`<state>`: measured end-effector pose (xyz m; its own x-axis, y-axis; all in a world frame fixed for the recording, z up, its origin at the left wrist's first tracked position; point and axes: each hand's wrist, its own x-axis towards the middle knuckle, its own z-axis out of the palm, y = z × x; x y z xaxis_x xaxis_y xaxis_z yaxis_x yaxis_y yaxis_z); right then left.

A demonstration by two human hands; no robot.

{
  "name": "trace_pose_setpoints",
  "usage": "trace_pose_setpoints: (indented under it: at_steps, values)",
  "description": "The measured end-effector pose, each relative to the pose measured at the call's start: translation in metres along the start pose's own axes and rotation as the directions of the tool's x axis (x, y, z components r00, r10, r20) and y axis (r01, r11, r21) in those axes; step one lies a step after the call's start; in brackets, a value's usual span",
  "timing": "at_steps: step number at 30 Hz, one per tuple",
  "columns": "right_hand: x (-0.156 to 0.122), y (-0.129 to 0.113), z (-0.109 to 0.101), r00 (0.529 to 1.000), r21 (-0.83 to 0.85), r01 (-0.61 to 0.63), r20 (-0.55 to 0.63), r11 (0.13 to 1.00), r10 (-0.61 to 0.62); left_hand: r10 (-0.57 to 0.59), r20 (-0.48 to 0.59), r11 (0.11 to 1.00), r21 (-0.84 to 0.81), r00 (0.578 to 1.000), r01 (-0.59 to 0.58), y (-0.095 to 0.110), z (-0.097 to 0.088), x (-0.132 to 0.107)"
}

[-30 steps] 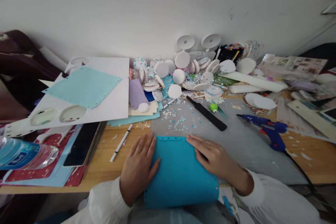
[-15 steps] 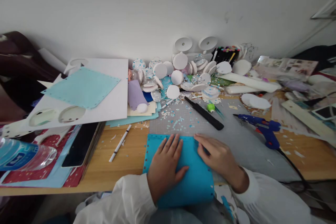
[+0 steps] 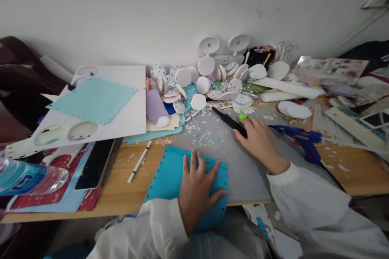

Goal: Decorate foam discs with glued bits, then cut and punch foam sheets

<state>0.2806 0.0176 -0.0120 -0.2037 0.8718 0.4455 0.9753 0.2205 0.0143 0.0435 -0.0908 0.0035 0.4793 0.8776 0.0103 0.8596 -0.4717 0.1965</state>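
Observation:
A bright blue sheet (image 3: pixel 161 174) with a row of small holes along its edges lies on the table's front edge, its near part hanging over. My left hand (image 3: pixel 197 186) rests flat on it with fingers spread, holding nothing. Out on the grey cutting mat, my right hand (image 3: pixel 258 141) has its fingers closed around the near end of a long slim black tool (image 3: pixel 226 120). The hand covers that end, and the tool's kind is not clear. Just beyond the fingers, a small bright green object (image 3: pixel 242 117) is partly hidden.
White discs (image 3: pixel 203 85) are heaped against the wall, with blue and white scraps before them. A blue glue gun (image 3: pixel 304 137) lies at right. Leftward are a white marker (image 3: pixel 139 162), a phone (image 3: pixel 95 165), a water bottle (image 3: pixel 33 176) and a light-blue sheet (image 3: pixel 94 99) on white board.
My right hand has left the blue sheet and reached forward to the black tool. The sheet has turned and shifted left under my left hand, whose fingers have spread.

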Motion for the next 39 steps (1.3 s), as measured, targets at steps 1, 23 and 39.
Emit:
trace_pose_setpoints:
  at_steps: [1, 23, 39]
  values:
    - [0.004, -0.002, 0.004, 0.999, -0.009, 0.001, 0.036, 1.000, -0.001, -0.042, -0.029, 0.999, 0.012, 0.999, 0.042, 0.007, 0.005, 0.001]
    - [-0.107, 0.026, -0.080, 0.886, 0.481, 0.169, 0.308, 0.860, -0.346, 0.142, 0.054, 0.984, -0.115, 0.988, -0.135, -0.039, 0.002, -0.015]
    - [-0.084, 0.036, -0.050, 0.854, 0.454, 0.196, 0.357, 0.869, -0.379, 0.142, 0.056, 0.986, -0.101, 0.988, -0.136, -0.037, 0.000, -0.013]
